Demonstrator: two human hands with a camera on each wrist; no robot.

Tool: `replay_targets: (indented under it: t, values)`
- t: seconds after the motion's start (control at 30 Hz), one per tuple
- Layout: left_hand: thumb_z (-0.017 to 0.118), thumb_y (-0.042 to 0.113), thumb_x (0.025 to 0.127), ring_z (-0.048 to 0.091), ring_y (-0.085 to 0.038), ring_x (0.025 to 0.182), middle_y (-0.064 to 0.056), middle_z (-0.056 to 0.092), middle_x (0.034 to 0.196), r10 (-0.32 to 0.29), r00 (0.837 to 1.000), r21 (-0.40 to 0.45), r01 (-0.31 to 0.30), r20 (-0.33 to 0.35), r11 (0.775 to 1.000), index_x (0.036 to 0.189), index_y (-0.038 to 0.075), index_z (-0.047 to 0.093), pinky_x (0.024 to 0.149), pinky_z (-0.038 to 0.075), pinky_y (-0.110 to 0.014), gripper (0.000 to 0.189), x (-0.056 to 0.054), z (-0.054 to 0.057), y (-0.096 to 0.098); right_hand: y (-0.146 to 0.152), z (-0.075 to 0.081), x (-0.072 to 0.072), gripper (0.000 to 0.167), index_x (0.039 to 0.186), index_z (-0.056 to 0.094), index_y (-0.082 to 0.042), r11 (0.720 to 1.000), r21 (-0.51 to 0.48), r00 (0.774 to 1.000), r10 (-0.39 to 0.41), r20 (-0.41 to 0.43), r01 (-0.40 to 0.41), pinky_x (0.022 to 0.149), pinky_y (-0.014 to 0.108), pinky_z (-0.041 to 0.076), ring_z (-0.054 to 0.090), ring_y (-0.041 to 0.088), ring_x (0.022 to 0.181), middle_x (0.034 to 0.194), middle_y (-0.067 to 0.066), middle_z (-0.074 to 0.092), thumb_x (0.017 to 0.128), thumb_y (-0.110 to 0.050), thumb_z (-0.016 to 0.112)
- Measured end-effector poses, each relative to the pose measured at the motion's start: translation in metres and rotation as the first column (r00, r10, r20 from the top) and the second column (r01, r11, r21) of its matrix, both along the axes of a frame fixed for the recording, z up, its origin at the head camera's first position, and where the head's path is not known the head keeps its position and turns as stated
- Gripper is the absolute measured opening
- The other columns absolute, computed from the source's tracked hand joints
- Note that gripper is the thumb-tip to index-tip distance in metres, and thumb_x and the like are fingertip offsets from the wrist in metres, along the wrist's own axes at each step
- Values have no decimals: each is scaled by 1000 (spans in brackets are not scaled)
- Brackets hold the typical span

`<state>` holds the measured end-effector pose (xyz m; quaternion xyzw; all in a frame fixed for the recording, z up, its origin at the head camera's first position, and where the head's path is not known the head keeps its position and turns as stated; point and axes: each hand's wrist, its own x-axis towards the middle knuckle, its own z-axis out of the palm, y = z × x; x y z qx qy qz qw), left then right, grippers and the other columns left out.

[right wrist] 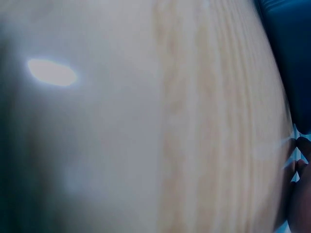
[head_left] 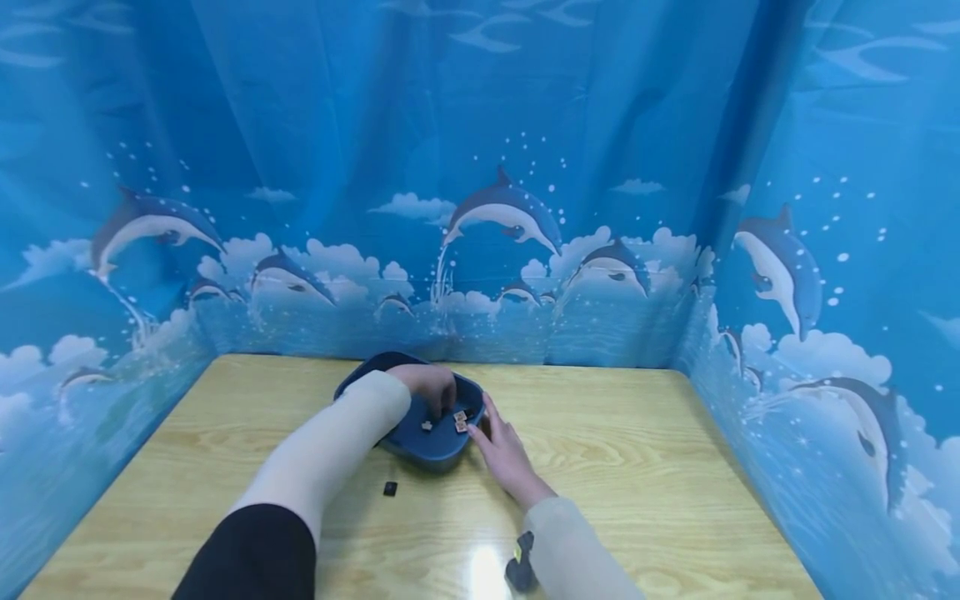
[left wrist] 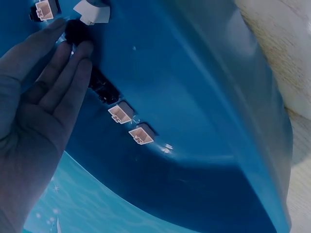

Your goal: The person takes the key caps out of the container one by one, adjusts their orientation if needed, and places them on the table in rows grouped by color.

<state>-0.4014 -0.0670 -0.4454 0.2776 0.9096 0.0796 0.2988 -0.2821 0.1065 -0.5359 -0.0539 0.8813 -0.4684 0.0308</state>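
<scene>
A blue plastic basin (head_left: 427,450) stands on the table with several small keycaps in it. My left hand (head_left: 431,385) reaches down inside; in the left wrist view its thumb and fingertips pinch a black keycap (left wrist: 77,33). Two pale-bottomed keycaps (left wrist: 141,134) lie underside up on the basin floor, close to a longer black keycap (left wrist: 103,86) beside the fingers. A white keycap (left wrist: 92,12) lies past the fingertips. Against the basin's right rim rests my right hand (head_left: 510,454), thumb and forefinger spread along it; its other fingers are largely hidden.
On the wood-grain table (head_left: 637,467), a single black keycap (head_left: 390,488) lies in front of the basin. A dark device (head_left: 522,562) sits beside the right sleeve. Blue dolphin-print curtains (head_left: 337,167) stand along the table's back and sides.
</scene>
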Motion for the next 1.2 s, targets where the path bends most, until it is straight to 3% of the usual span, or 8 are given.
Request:
replay_targets:
  t: [0.17,0.6,0.87,1.07,1.2]
  values:
    - [77,9,84,63,-11,89,6,68,95,-37,999,-43,36,-20,998,100,18,75,84,53,-32,18,1,-1,2,0,-1,-1,68,157,11,-30,1000,10,1000,2,-12,-2,110,66,14,16,46,142,156,9,30,101,-51,43]
    - [79,11,82,62,-9,80,8,67,85,-35,999,-72,35,-6,997,87,21,74,80,53,-31,13,7,1,6,-1,1,2,68,157,10,-31,1000,12,1000,8,-13,-8,110,66,14,14,46,142,157,8,27,101,-50,43]
    - [78,8,83,61,-11,85,7,65,90,-34,999,13,33,27,999,94,18,72,81,53,-33,16,8,10,-7,-2,1,2,68,158,11,-29,1000,11,1000,8,-25,-7,111,64,14,16,45,142,154,9,32,101,-49,44]
    - [77,9,85,60,-9,86,9,65,90,-62,998,105,62,-8,993,95,18,72,79,52,-31,14,14,17,-16,-1,1,2,65,156,7,-39,1000,-3,1000,0,-9,0,109,66,15,15,47,141,156,11,29,102,-48,43]
    - [76,8,85,60,-8,85,10,65,89,-45,998,167,50,-32,985,96,16,73,78,52,-30,13,20,21,-22,0,2,2,65,156,8,-39,1000,-2,1000,5,-14,-5,110,65,16,15,47,141,155,11,32,102,-47,43]
